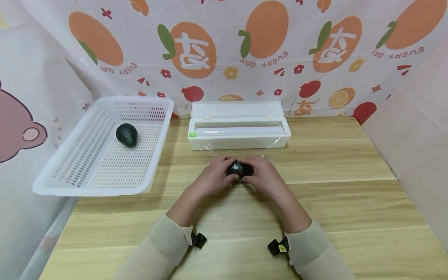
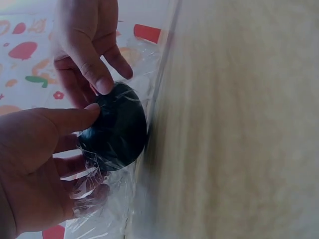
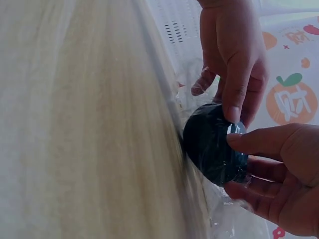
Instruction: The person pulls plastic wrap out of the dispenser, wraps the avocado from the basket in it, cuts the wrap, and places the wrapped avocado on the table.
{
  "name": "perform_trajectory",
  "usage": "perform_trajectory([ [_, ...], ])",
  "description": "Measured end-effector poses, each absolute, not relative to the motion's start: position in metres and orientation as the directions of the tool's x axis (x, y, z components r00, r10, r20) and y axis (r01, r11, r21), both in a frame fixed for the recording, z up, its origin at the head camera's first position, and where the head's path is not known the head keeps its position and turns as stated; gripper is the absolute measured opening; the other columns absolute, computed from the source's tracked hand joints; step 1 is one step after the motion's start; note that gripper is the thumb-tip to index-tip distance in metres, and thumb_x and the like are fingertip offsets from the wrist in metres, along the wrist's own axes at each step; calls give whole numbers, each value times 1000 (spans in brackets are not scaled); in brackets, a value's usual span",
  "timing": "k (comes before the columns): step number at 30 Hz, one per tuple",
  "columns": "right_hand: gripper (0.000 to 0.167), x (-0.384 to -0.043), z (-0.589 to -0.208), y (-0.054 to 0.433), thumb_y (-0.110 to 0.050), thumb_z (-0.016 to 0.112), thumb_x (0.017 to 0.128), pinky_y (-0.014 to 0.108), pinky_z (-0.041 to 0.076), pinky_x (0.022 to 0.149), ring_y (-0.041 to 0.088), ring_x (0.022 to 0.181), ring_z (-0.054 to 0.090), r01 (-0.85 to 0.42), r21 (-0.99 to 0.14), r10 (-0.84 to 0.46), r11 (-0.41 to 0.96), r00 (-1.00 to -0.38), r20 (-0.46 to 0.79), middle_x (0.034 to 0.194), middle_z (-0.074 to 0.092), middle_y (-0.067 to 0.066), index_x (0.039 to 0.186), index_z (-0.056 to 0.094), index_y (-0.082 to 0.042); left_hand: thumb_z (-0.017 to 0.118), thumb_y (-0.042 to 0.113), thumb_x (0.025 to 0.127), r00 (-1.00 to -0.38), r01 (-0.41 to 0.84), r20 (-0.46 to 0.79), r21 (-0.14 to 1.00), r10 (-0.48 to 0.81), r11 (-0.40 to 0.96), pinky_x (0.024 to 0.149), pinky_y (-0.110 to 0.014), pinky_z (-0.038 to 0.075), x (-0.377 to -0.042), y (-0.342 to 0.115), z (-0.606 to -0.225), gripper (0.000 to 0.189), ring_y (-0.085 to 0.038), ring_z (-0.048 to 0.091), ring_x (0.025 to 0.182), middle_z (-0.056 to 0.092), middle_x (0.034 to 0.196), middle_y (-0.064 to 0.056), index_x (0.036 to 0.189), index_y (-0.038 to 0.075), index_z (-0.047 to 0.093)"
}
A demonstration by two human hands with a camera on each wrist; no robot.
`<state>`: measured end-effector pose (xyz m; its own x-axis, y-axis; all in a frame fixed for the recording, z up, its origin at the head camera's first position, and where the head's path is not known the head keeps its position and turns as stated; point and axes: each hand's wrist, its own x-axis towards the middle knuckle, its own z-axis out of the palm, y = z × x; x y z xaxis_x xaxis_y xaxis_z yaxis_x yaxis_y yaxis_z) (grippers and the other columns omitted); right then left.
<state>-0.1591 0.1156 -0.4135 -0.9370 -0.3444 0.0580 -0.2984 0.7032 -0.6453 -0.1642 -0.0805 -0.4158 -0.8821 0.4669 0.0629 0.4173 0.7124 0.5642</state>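
Note:
Between both hands, low over the table, is a dark avocado [image 1: 239,168] with clear plastic film [image 2: 112,204] drawn around it. My left hand [image 1: 217,174] grips its left side, thumb on the near face and fingers curled behind. From the right, my right hand [image 1: 263,174] pinches the other side the same way. Both thumbs lie close together on the fruit in the right wrist view, where the film shines over the dark skin [image 3: 212,144]. Loose, crinkled film spreads beyond the fingers toward the white film box [image 1: 239,142], whose lid stands open with a roll inside.
A white plastic basket [image 1: 122,171] at the left holds another avocado [image 1: 126,135]. Wood-grain tabletop [image 1: 350,202] extends to the right and front. A fruit-print cloth [image 1: 224,46] hangs behind the table.

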Motion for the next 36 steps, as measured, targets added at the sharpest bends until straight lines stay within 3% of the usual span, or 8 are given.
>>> perform_trajectory([
  [12,51,-162,-417,114,-12,81,80,48,46,103,30,122,57,-323,-627,-361,709,-930,70,129,62,8,129,65,-12,69,25,93,-872,430,48,551,488,715,108,-45,42,-166,-85,-412,53,-31,50,125,57,134,-11,139,5,53],
  [20,48,-166,-415,115,-12,78,84,47,47,102,29,122,57,-348,-629,-397,695,-915,68,128,63,9,131,64,-12,82,22,82,-876,474,187,509,445,719,102,-45,46,-159,-83,-401,52,-32,53,119,61,126,-11,127,5,63],
  [26,45,-166,-417,116,-16,73,90,47,47,102,29,123,56,-317,-654,-397,687,-917,28,129,62,10,132,63,-10,86,27,76,-870,488,144,401,472,776,107,-43,41,-160,-77,-409,60,-31,53,122,63,127,-10,129,9,63],
  [31,45,-166,-410,116,-20,66,94,51,42,107,31,132,49,-250,-684,-292,686,-955,55,140,53,9,137,58,-8,86,20,76,-881,469,153,392,447,791,107,-45,42,-163,-73,-412,61,-33,53,123,63,129,-11,129,5,61],
  [36,44,-162,-402,114,-8,64,92,48,56,84,30,125,56,-190,-836,-218,515,-972,87,140,52,5,136,59,-9,83,17,79,-889,451,125,405,441,795,108,-47,41,-168,-71,-410,58,-34,52,124,61,132,-12,131,4,60],
])
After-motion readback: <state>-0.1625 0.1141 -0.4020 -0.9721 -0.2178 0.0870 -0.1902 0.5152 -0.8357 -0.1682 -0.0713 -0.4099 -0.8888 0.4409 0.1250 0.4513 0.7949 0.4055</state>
